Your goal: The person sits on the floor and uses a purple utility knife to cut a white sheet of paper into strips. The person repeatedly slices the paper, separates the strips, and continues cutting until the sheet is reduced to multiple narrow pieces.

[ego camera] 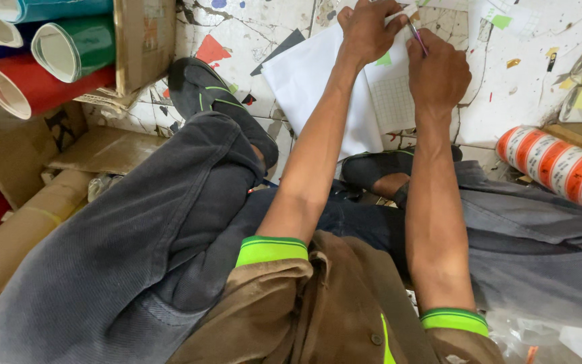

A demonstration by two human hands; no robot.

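**Two hands at work on a white sheet on the floor**

Two bare hands meet over a white sheet that lies on the cracked, paint-flecked floor near the far edge of the view. The left hand presses flat on the upper part of the sheet, fingers curled down against it. The right hand is closed narrowly around a thin pen-like tool, whose tip touches the sheet just beside the left hand. Under the right hand a piece of grid paper rests on the sheet.

The person sits with knees drawn up in grey trousers; a dark shoe stands on the floor just left of the sheet. At the left edge of the floor lie rolls of teal, green and red film beside a cardboard box. At the right edge lies an orange-and-white roll.
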